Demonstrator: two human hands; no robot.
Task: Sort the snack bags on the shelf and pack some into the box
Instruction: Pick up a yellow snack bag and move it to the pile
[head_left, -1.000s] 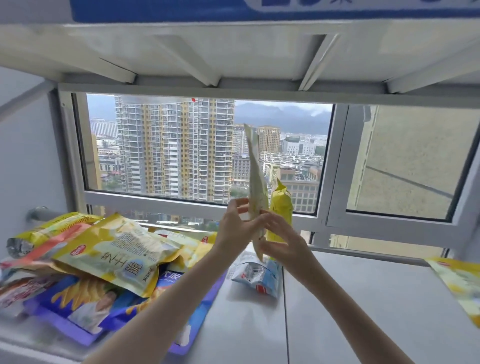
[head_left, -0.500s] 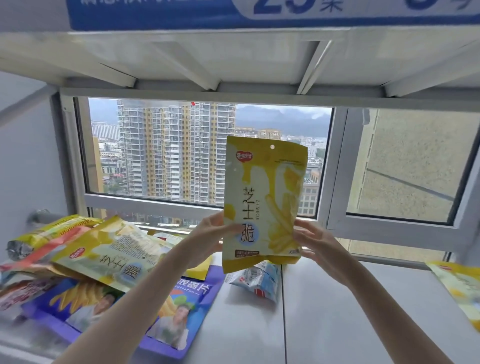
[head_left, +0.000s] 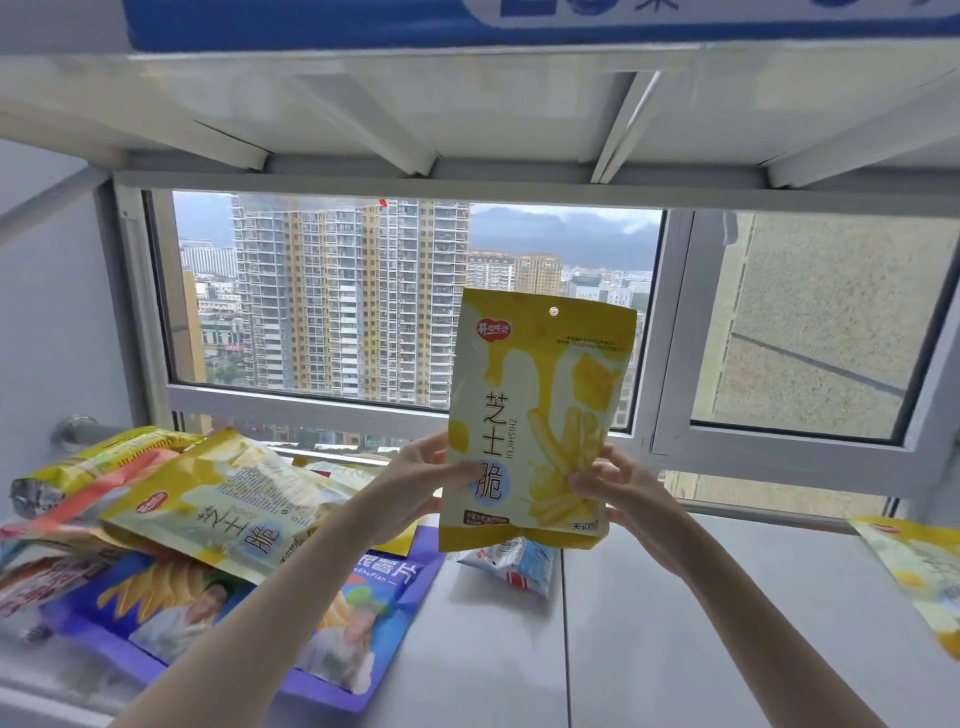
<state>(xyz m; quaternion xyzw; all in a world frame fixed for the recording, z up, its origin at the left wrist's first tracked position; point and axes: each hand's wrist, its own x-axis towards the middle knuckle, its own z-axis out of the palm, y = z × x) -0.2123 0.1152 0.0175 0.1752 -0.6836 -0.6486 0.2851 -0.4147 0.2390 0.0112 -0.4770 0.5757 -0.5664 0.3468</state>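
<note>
A yellow and white cheese-stick snack bag (head_left: 535, 415) stands upright above the white shelf (head_left: 675, 623), its printed front facing me. My left hand (head_left: 415, 483) grips its lower left edge and my right hand (head_left: 618, 493) grips its lower right edge. A small blue and white packet (head_left: 519, 566) lies on the shelf just below the held bag. To the left sits a pile of bags: a matching yellow bag (head_left: 223, 504) on top, blue potato-chip bags (head_left: 249, 623) underneath, and a yellow and red bag (head_left: 88, 467) behind.
Another yellow bag (head_left: 919, 577) lies at the shelf's right edge. A window frame (head_left: 670, 338) runs along the back, with tower blocks outside. The underside of an upper shelf (head_left: 467, 104) hangs close overhead. A grey wall (head_left: 47, 312) closes the left side.
One second ago the bag was edge-on to me, held between both hands. It has since been turned to face me and now sits slightly further right.
</note>
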